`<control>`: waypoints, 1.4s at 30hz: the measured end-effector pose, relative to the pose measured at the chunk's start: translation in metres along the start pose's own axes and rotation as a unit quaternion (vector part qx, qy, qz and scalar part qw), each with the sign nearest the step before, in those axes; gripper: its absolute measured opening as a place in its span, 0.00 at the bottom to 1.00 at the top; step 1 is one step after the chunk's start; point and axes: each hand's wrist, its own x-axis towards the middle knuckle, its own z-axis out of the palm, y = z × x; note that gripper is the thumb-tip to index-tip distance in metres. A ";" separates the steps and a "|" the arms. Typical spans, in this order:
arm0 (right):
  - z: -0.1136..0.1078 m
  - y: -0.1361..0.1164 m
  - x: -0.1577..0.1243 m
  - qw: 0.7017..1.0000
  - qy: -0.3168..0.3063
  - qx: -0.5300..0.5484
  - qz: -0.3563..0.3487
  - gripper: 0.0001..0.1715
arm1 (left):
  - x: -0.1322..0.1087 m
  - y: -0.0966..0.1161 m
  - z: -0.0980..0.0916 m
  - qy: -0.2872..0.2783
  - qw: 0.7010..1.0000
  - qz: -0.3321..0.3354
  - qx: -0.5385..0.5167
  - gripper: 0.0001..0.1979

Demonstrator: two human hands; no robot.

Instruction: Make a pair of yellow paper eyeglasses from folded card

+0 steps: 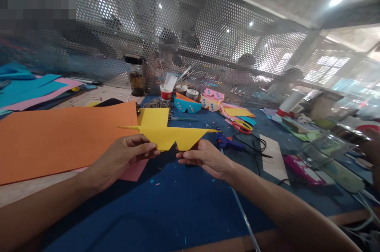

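Note:
I hold a folded yellow paper shape [166, 133] up in front of me over the blue table cover [166, 204]. It has long pointed tips to the left and right and a square flap standing up. My left hand [127, 155] pinches its lower left part with thumb and fingers closed. My right hand [204, 157] pinches its lower right part the same way.
A large orange sheet [59, 137] lies at left, with blue and pink sheets [32, 90] behind it. Paper boats [190, 103], cups [166, 91], red-handled scissors [242, 125], a blue glue gun [227, 141] and a pink tool [299, 169] sit further back and right. A perforated metal screen [208, 38] stands behind, with people beyond it.

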 end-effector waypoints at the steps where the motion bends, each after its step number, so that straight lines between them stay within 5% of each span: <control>1: 0.000 0.000 0.000 1.000 0.000 0.001 -0.001 0.29 | 0.000 0.000 0.000 0.001 1.000 -0.001 0.000 0.18; 14: -0.003 -0.005 -0.002 0.996 0.000 -0.071 -0.059 0.27 | -0.002 0.002 0.004 0.019 1.000 -0.006 -0.014 0.21; 21: -0.006 -0.006 0.001 0.985 0.084 -0.085 -0.125 0.24 | -0.003 0.005 0.007 0.019 1.000 -0.003 -0.022 0.22; 32: -0.015 -0.006 0.007 0.960 0.171 -0.164 -0.148 0.27 | -0.002 0.004 0.007 0.005 1.000 0.011 -0.004 0.23; 42: -0.018 -0.005 0.008 0.967 0.160 -0.150 -0.133 0.29 | -0.005 0.006 0.009 0.008 0.995 0.055 0.086 0.21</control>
